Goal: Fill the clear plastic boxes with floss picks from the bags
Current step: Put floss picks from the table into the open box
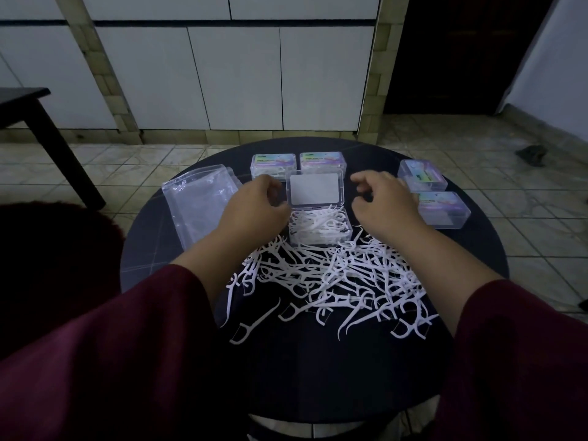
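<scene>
The open clear box [319,229] sits at the middle of the round dark table [471,246], its base packed with white floss picks and its lid [314,189] standing up behind it, hinged at the far edge. The left hand [257,208] is at the box's left side with fingers curled in toward the lid's edge; whether they actually touch or pinch it cannot be told. The right hand [385,203] hovers just right of the lid, fingers loosely curled and holding nothing visible. In front of the box, toward the person, a wide loose heap of floss picks [331,281] spreads across the table, reaching from between the forearms out to the near right. Behind the open box stand 2 closed boxes side by side, one on the left [272,163] and one on the right [323,160], both with coloured labels. On the right are 2 more closed boxes, a farther one [423,175] and a nearer one [444,210]. Left of the hands lie empty clear plastic bags [197,202], overlapping. Dark red sleeves [127,345] cover both forearms.
</scene>
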